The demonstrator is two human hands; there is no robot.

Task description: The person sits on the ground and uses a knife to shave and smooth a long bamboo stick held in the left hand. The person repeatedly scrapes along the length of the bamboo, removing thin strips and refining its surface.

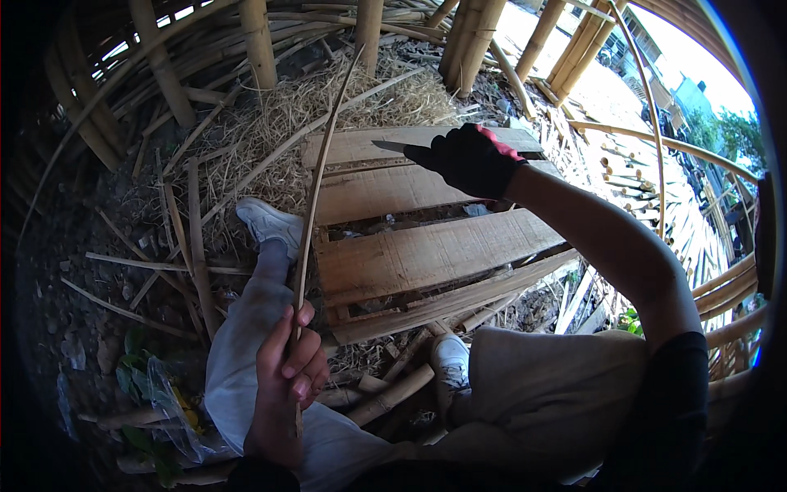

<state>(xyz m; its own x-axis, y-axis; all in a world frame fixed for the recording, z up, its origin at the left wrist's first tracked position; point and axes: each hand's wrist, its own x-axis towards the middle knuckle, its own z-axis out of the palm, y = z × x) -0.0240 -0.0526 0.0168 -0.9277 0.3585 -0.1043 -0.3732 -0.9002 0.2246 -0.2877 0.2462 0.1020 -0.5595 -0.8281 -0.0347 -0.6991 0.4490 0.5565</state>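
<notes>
A long thin bamboo strip (316, 189) stands tilted upward in front of me, and my bare left hand (293, 357) is closed round its lower part. My right hand (475, 160), in a black and red glove, is closed on a knife whose pointed blade (388, 146) sticks out to the left. The handle is hidden in the glove. Knife and strip are apart, with the blade to the right of the strip. Below the right hand is a low platform of wooden planks (434, 250) with gaps between them.
Pale shavings (246, 139) heap up beyond and left of the planks. Bamboo posts (258, 45) rise at the back. Cut bamboo pieces (392, 395) lie near my white shoes (451, 361). A clear plastic bag (174, 410) lies at lower left; many bamboo poles (631, 176) are spread at right.
</notes>
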